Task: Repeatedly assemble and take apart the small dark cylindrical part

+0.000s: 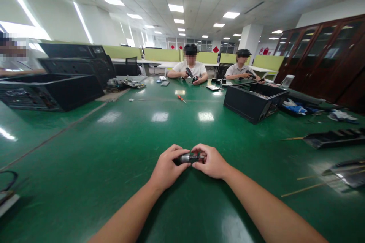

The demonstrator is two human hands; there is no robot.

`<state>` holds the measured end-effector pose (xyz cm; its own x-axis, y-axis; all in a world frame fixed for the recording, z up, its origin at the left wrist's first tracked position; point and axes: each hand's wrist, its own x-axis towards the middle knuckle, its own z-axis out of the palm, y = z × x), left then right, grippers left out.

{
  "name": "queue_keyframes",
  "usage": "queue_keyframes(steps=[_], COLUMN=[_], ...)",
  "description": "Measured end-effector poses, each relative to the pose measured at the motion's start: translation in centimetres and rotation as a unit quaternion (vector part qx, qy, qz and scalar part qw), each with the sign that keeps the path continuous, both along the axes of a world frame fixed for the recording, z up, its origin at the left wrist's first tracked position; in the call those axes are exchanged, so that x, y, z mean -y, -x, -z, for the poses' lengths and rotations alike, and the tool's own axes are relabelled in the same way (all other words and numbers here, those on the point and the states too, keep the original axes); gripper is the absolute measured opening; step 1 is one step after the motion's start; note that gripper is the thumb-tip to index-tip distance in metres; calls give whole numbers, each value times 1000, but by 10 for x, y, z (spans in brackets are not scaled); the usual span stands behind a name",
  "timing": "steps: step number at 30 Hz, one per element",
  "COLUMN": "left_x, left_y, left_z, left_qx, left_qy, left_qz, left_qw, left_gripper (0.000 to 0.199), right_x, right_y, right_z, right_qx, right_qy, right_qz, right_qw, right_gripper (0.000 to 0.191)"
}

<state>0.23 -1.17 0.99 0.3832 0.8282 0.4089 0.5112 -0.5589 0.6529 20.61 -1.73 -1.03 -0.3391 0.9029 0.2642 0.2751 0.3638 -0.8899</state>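
While the cylindrical tool (185, 158) is gripped by its thicker body in the left hand (167, 168), its narrow end is surrounded by the curled fingers of the right hand (214, 163); whether it is pinched cannot be told. Held crosswise between both hands above the green table (114, 148), the tool should be kept steady and any force applied along its axis.
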Motion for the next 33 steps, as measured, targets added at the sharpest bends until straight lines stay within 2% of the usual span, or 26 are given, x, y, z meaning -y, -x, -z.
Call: queue_keyframes(steps=[6,12,21,33], left_x=[2,0,1,2], left_y=[0,0,0,-1], left_z=[-2,3,6,6], left_qx=[15,23,15,19], left_qy=[8,9,9,-13], left_qz=[-19,-25,-25,-35], left_qw=[1000,999,1000,999], left_gripper=[27,30,23,24], right_x=[0,3,1,1], right_y=[1,0,-1,-2], right_z=[3,-4,-4,-6], right_qx=[33,37,51,36], right_qy=[-25,-46,-71,-46], right_qz=[16,18,40,44], right_qw=[999,998,995,997], right_gripper=[29,22,12,10])
